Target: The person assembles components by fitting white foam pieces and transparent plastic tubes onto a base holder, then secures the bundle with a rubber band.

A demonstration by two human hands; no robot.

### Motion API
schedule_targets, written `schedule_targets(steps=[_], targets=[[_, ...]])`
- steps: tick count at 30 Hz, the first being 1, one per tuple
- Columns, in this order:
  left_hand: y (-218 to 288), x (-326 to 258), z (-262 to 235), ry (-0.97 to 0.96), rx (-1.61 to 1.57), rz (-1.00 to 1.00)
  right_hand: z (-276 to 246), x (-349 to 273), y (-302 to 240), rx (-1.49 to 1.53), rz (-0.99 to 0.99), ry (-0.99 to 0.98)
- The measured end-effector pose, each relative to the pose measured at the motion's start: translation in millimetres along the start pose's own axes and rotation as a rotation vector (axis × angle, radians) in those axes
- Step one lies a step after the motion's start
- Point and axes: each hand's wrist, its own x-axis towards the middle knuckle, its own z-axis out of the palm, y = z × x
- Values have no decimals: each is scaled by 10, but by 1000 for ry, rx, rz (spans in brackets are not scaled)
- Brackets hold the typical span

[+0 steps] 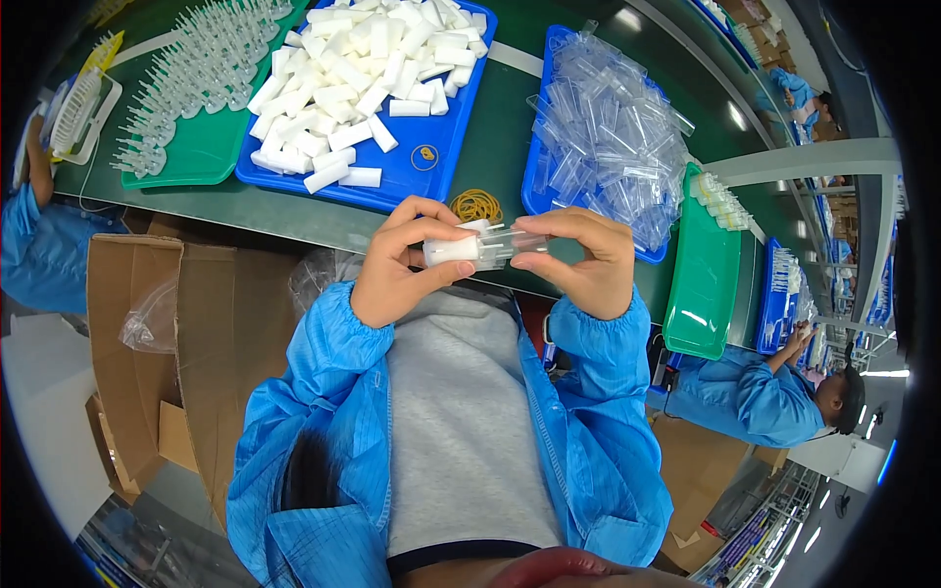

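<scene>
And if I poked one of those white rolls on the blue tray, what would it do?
A white roll on the blue tray might roll, since it looks rounded. It's probably light: it's small and looks foamy. Pieces up on the loose heap could slide down.

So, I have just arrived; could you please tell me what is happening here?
The person's left hand holds a white cylindrical piece, and the right hand pinches a clear plastic piece next to it; whether they are joined is unclear. Ahead, one blue tray holds loose white pieces, another tray clear plastic pieces, with yellow rubber bands lying between these trays.
</scene>
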Motion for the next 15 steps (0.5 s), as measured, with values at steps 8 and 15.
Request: schedule_targets(steps=[8, 15], targets=[[60, 15, 45, 95, -21, 57, 157, -90, 147, 173, 38, 107], [22, 15, 36, 82, 50, 118, 284, -176, 173, 195, -16, 195]])
